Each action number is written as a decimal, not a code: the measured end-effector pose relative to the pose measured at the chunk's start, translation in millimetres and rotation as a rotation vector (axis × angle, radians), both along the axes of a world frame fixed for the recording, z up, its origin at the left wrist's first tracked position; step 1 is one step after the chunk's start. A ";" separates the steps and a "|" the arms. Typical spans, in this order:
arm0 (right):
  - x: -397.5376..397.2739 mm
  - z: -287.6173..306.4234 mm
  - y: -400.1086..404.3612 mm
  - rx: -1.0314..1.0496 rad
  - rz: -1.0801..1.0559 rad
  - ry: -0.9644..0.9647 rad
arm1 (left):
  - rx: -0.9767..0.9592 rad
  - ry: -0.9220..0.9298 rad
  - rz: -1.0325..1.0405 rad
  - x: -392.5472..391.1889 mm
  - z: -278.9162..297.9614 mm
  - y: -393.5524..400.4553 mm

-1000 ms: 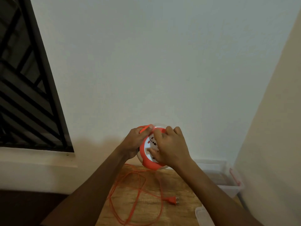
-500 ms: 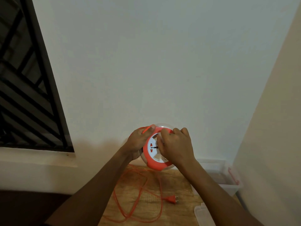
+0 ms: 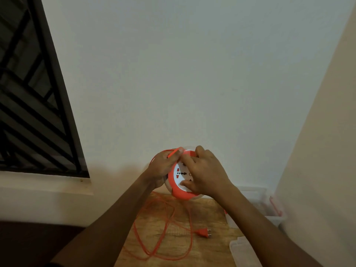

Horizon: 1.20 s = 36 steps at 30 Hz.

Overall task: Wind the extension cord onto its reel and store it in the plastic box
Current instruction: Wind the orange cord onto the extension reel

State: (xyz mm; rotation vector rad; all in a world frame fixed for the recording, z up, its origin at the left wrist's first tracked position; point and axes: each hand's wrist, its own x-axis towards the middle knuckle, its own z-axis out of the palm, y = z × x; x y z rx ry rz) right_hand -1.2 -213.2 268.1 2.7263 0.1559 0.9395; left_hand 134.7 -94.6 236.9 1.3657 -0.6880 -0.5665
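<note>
The left hand (image 3: 163, 166) is curled around the far left edge of the reel (image 3: 180, 185), its fingers closed on the rim, and its thumb and forefinger pinch a short run of the orange cord (image 3: 173, 153) against the top of that rim. The reel is held up in the air between the two hands, tilted so that its white socket face (image 3: 180, 175) looks back toward the person, with an orange ring around that face. Just right of the left hand, the right hand (image 3: 207, 173) lies spread over the right half of the socket face: its fingers are partly open, the fingertips (image 3: 185, 158) press on the white face and the upper rim, and the thumb rests low on the face. Both hands touch the reel, and they almost meet at its top.

Below the hands the loose cord (image 3: 163, 228) hangs down from the reel and lies in wide loops on the wooden table (image 3: 212, 214). Its plug (image 3: 203, 233) rests flat on the wood, below the right hand and apart from the reel.

Past the right forearm, at the far right edge of the table, stands the clear plastic box (image 3: 269, 218) with a red latch (image 3: 275, 208) on its side. What is inside it cannot be made out. Nearer the person, under the right forearm, lies a clear lid (image 3: 243, 251), off the box
</note>
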 end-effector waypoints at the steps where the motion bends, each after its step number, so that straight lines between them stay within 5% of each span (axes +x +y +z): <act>1: 1.4 -0.9 1.6 0.023 -0.023 -0.058 | 0.004 -0.012 -0.001 -0.9 0.7 0.2; 10: 10.0 -4.6 -6.5 0.189 -0.215 -0.252 | 0.003 -0.023 0.023 -8.0 13.0 -6.4; 17: 11.4 -10.9 -3.8 0.120 -0.022 -0.322 | 0.010 -0.015 0.036 -9.1 12.9 -9.2; 22: 2.6 -9.8 -13.7 0.074 0.134 -0.087 | 0.015 -0.020 0.016 -2.3 8.6 -3.8; 28: -2.0 -5.9 -11.6 0.033 0.061 0.119 | 0.034 -0.033 0.022 1.3 5.0 -4.1; 33: 2.7 -8.0 -1.9 -0.140 -0.057 -0.054 | 0.043 -0.055 0.030 0.9 6.5 -8.0; 36: 5.6 -10.0 -3.7 -0.054 -0.114 -0.167 | 0.031 -0.045 0.011 0.7 6.7 -6.8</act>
